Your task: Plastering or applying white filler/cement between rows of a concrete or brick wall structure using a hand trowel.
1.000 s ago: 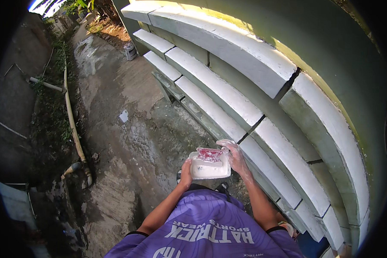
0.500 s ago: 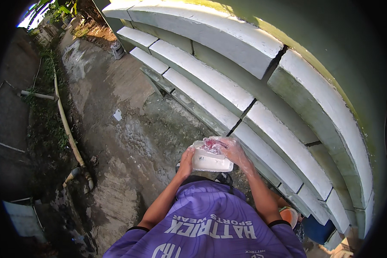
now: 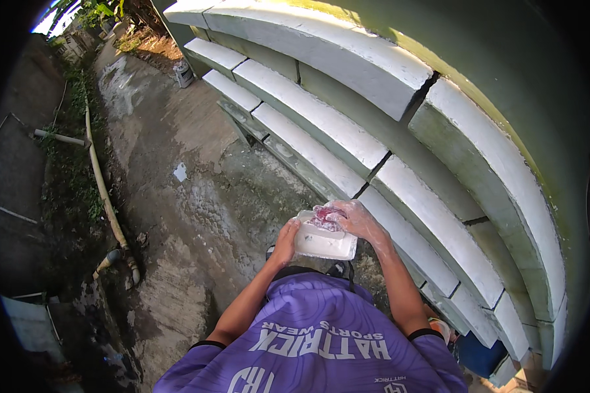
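My left hand [image 3: 286, 243] grips the left side of a shallow white rectangular container [image 3: 325, 246], with white paint-like liquid in it. A crumpled red cloth [image 3: 328, 217], soaked with white, is bunched in my right hand [image 3: 359, 221] at the container's far right rim. White smears cover the right hand's fingers and wrist. Most of the cloth under those fingers is hidden. Both hands are in front of my waist, beside the lowest ledges.
Stepped white concrete ledges [image 3: 314, 147] curve along the right, against a green wall [image 3: 531, 72]. Stained concrete ground [image 3: 177, 216] lies on the left, with a long pipe [image 3: 101, 187] beyond it. A tub [image 3: 184, 74] stands farther off. Something blue [image 3: 480, 354] sits low at right.
My right hand has moved slightly up and right with the cloth, showing more of the container's inside. The left hand still grips the container.
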`<state>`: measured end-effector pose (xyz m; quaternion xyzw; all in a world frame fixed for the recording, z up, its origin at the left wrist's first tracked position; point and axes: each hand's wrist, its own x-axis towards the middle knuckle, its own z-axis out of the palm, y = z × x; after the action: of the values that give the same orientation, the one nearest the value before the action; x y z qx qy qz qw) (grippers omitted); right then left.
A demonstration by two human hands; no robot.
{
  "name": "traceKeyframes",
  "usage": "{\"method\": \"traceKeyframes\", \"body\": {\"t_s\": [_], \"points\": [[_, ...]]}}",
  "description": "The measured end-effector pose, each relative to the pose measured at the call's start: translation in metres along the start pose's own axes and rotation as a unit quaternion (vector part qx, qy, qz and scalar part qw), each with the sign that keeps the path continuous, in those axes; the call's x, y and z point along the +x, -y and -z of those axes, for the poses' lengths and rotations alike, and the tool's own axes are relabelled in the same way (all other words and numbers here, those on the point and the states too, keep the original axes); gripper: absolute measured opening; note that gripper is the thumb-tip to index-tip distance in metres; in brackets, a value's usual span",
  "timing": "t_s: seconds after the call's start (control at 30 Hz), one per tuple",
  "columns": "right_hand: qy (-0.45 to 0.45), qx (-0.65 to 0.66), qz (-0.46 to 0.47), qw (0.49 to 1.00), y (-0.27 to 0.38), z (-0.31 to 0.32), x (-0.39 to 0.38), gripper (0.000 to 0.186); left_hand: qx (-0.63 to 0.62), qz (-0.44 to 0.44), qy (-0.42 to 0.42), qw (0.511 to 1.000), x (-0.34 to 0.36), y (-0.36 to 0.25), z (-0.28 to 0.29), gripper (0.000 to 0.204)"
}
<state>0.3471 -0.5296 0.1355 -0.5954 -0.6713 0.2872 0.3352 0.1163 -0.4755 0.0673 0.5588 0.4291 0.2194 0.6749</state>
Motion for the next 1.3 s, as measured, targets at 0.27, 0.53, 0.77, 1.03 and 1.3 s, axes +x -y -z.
{"method": "traceKeyframes", "body": {"t_s": [0.27,0.53,0.77,1.03,1.3], "points": [[-0.061,-0.062,-0.005,0.996,0.002,-0.011,-0.019,0.029,-0.02,-0.022,-0.021,0.999,0.005,0.005,-0.007,0.058],[0.021,-0.037,-0.121,0.992,-0.01,-0.028,-0.044,0.046,-0.028,-0.004,0.002,1.0,0.009,0.001,-0.022,0.043],[0.071,-0.046,-0.116,0.99,-0.009,-0.022,-0.056,0.043,0.0,-0.009,0.003,1.0,0.008,-0.003,-0.031,0.042],[-0.013,-0.046,-0.122,0.991,0.01,-0.037,-0.049,0.034,-0.047,-0.019,0.013,0.999,0.018,0.032,-0.016,0.044],[-0.304,0.097,-0.073,0.945,-0.032,-0.032,-0.035,0.033,-0.135,0.033,-0.01,0.99,0.012,0.058,0.024,0.048]]}}
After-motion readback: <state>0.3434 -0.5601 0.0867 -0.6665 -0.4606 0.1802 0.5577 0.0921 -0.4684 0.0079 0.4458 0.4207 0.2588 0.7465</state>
